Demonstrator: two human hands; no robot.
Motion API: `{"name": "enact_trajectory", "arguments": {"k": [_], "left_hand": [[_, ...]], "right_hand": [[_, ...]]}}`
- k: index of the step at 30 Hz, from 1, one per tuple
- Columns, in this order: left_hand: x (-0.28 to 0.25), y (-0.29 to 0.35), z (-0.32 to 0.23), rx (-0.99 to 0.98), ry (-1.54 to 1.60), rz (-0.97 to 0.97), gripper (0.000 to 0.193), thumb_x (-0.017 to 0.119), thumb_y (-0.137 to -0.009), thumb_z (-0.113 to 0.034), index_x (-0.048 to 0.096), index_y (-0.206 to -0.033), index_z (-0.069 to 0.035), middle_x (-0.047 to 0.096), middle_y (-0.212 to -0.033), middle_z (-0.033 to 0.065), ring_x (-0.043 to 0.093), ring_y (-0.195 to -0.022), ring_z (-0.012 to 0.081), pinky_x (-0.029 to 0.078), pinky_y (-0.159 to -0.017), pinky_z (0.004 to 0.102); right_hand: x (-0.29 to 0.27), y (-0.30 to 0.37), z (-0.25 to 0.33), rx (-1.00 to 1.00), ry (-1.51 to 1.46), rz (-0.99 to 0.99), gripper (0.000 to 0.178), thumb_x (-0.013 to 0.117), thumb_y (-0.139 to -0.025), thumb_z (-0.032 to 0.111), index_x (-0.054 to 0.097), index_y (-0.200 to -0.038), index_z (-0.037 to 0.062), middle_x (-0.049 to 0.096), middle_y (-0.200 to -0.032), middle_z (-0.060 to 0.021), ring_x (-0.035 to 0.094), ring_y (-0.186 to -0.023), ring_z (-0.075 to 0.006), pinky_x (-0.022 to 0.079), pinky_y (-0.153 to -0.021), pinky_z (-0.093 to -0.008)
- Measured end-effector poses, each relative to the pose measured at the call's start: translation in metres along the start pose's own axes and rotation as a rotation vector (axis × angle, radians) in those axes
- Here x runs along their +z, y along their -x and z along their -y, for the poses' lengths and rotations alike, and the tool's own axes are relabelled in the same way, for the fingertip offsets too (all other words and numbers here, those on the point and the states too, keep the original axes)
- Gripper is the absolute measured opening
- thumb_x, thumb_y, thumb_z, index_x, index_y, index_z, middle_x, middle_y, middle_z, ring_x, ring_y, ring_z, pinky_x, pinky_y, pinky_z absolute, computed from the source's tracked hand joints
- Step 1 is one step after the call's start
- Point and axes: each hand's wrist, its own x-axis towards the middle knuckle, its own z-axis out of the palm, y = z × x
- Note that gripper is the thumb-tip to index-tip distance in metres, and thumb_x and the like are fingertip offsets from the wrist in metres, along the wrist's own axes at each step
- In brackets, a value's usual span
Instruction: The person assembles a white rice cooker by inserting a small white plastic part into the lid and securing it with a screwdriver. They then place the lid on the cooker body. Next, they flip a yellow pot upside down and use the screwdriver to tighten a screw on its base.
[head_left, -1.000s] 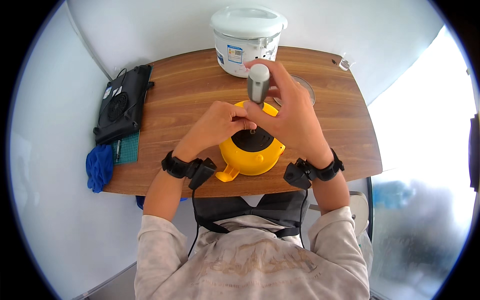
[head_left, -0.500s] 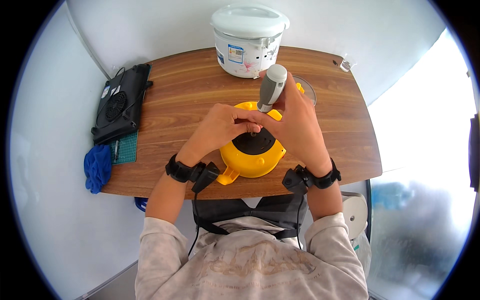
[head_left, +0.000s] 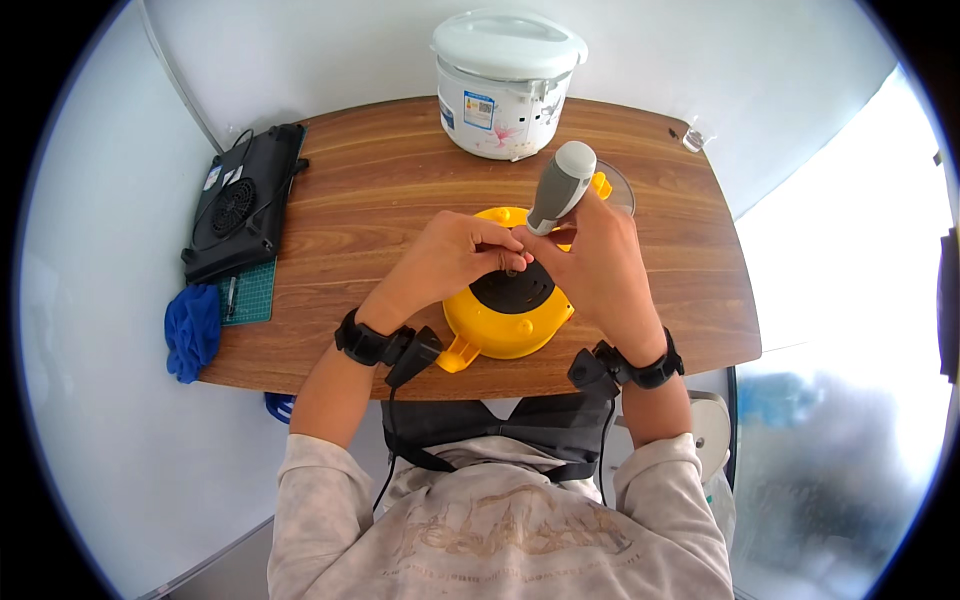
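Observation:
A yellow round appliance (head_left: 500,335) with a black centre plate (head_left: 505,292) lies underside up on the table in front of me. My right hand (head_left: 597,262) is closed round a grey-and-white electric screwdriver (head_left: 563,187), held tilted above the appliance. Its tip is hidden behind my fingers. My left hand (head_left: 462,252) is closed in a pinch over the black plate, fingertips close to my right fingers; what they hold, if anything, is too small to name. Behind my right hand a round glass lid (head_left: 624,180) with a yellow knob shows in part.
A white rice cooker (head_left: 508,85) stands at the back of the wooden table (head_left: 360,180). To the left are a black induction cooker (head_left: 245,205), a green cutting mat (head_left: 256,295) and a blue cloth (head_left: 192,332). A small clear cup (head_left: 694,138) is at the far right.
The screwdriver's handle has tilted further to the right, and my right hand has shifted slightly right with it. My left hand keeps its pinch over the plate.

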Motion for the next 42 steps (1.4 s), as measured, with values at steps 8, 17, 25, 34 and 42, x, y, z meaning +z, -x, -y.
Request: {"name": "enact_trajectory", "arguments": {"k": [8,17,25,34,42], "left_hand": [[-0.024,0.004,-0.016,0.067,0.147,0.045,0.044,0.066,-0.099,-0.013,0.055,-0.141,-0.007,0.067,-0.126,0.0121,0.063,-0.116,0.0215,0.05,-0.101,0.0349],[-0.028,0.001,-0.059,0.408,0.246,-0.01,0.056,0.058,-0.103,-0.008,0.037,-0.155,-0.004,0.049,-0.152,0.0138,0.047,-0.14,0.023,0.036,-0.118,0.0383],[-0.028,-0.005,-0.061,0.434,0.118,-0.013,0.052,0.077,-0.092,-0.011,0.05,-0.136,-0.005,0.064,-0.126,0.0087,0.061,-0.118,0.0183,0.047,-0.107,0.0344],[-0.021,-0.01,-0.056,0.297,0.167,-0.084,0.059,0.089,-0.08,-0.018,0.051,-0.124,-0.007,0.062,-0.118,0.0046,0.061,-0.111,0.0147,0.051,-0.097,0.0311],[-0.021,0.002,-0.061,0.263,0.314,-0.018,0.051,0.081,-0.089,-0.018,0.057,-0.132,-0.006,0.064,-0.111,0.0032,0.062,-0.107,0.0151,0.051,-0.099,0.032]], "right_hand": [[0.001,-0.006,-0.002,-0.067,-0.07,0.031,0.04,0.073,-0.085,0.003,0.053,-0.119,-0.0023,0.071,-0.091,-0.023,0.072,-0.087,-0.041,0.057,-0.073,-0.0423],[0.001,-0.004,-0.004,-0.153,-0.059,0.018,0.041,0.078,-0.082,0.004,0.056,-0.115,-0.0024,0.071,-0.089,-0.0216,0.072,-0.083,-0.0403,0.056,-0.07,-0.0426],[0.002,-0.003,-0.007,-0.191,-0.002,0.048,0.025,0.078,-0.082,0.006,0.062,-0.099,-0.0026,0.071,-0.084,-0.0195,0.071,-0.078,-0.0381,0.055,-0.067,-0.0418],[0.0,0.0,0.004,-0.121,0.049,0.066,0.022,0.079,-0.082,0.008,0.067,-0.098,-0.0009,0.072,-0.08,-0.0172,0.071,-0.074,-0.0347,0.055,-0.065,-0.0388],[-0.002,-0.001,-0.013,-0.101,-0.031,0.098,0.021,0.079,-0.084,0.008,0.069,-0.099,-0.0015,0.075,-0.086,-0.0163,0.074,-0.077,-0.0319,0.057,-0.07,-0.038]]}}
